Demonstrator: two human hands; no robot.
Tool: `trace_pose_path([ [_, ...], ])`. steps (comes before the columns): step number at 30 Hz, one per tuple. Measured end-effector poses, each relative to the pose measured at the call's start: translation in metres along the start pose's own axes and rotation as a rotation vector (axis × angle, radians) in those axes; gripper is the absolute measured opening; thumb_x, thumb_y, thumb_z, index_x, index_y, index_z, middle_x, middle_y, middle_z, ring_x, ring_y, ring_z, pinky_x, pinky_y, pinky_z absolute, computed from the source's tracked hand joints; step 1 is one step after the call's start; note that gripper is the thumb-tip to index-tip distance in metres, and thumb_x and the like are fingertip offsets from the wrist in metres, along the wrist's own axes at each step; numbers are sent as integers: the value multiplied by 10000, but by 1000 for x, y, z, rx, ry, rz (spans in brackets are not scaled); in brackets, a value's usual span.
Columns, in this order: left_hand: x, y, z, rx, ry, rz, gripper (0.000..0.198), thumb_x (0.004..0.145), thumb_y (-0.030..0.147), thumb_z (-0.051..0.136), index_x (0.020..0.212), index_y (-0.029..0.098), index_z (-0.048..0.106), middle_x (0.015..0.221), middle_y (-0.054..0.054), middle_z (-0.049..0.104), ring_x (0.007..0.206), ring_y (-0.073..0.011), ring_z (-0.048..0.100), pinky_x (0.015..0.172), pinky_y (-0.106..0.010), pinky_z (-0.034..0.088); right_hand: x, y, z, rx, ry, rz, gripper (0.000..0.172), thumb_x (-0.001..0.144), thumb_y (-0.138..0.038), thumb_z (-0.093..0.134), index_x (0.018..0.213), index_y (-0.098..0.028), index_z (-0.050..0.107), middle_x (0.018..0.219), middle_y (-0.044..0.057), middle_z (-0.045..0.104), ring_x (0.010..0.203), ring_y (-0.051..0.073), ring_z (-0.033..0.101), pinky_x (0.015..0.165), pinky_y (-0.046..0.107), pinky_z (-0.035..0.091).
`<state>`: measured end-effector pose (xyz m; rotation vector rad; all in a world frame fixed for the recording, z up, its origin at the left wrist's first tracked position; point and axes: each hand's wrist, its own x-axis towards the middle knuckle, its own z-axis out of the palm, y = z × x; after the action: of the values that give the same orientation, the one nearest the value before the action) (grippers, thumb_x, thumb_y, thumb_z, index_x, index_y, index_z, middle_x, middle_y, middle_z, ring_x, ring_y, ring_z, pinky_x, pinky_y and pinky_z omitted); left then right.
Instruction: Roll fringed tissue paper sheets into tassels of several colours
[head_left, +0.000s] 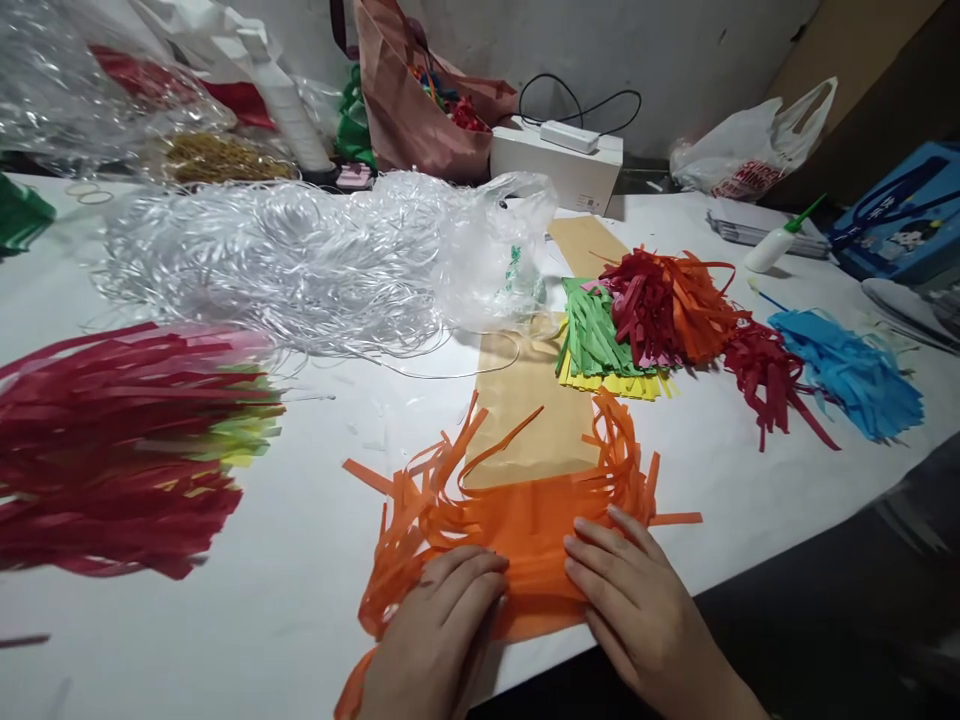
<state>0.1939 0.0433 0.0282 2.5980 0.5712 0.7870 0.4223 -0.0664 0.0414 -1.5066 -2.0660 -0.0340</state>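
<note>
An orange fringed paper sheet [536, 520] lies near the front edge of the white table, its cut strips curling out on both sides. My left hand [450, 625] rests on its left part, fingers bent and close together; whether they pinch the paper is hidden. On the right part lies my right hand [637, 600], palm down, with its fingers spread a little over the orange paper. Under the sheet's far edge is a flat brown paper piece [525, 410].
Red fringed paper [112, 450] lies left. Clear plastic strands [300, 260] spread behind. Green tassels [596, 330], dark red ones [645, 300] and blue ones [847, 370] lie right, near a glue bottle [771, 248]. A white box [555, 165] stands at the back.
</note>
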Motion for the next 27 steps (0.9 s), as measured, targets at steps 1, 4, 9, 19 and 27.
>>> trace_pose_path([
  [1,1,-1,-1,-2,-15,-9,275,990,92,399,1192,185,560,1074,-78,753,1013,-202,699,842,-291,591,0,1,0,16,1,3,282,912,-12,507,1127,-108,663,1111,81,746,1174,239,622,1157,455,334],
  [4,7,-3,-5,-46,-84,-72,270,968,73,396,1139,209,556,983,-52,743,903,-196,702,763,-292,586,4,1,1,88,28,109,265,928,-27,489,1097,-158,646,1017,40,741,1116,229,612,1108,456,320],
  [9,28,-9,-16,-56,-258,-313,236,983,160,364,916,225,581,843,-29,708,750,-205,679,650,-320,544,18,-2,1,109,10,409,160,975,-145,520,883,-229,620,812,-15,666,887,218,588,892,414,353],
  [19,84,-28,-19,68,-609,-588,244,983,246,379,776,224,506,805,-33,668,733,-225,635,637,-315,415,34,16,12,-139,-97,544,198,929,-152,523,762,-218,606,689,0,655,697,213,592,780,402,364],
  [27,91,-31,-14,107,-635,-588,248,974,239,421,732,221,476,765,-40,660,731,-220,646,637,-295,399,47,-3,2,-152,95,122,174,979,-200,534,1100,-172,656,1071,94,733,1050,237,634,983,424,415],
])
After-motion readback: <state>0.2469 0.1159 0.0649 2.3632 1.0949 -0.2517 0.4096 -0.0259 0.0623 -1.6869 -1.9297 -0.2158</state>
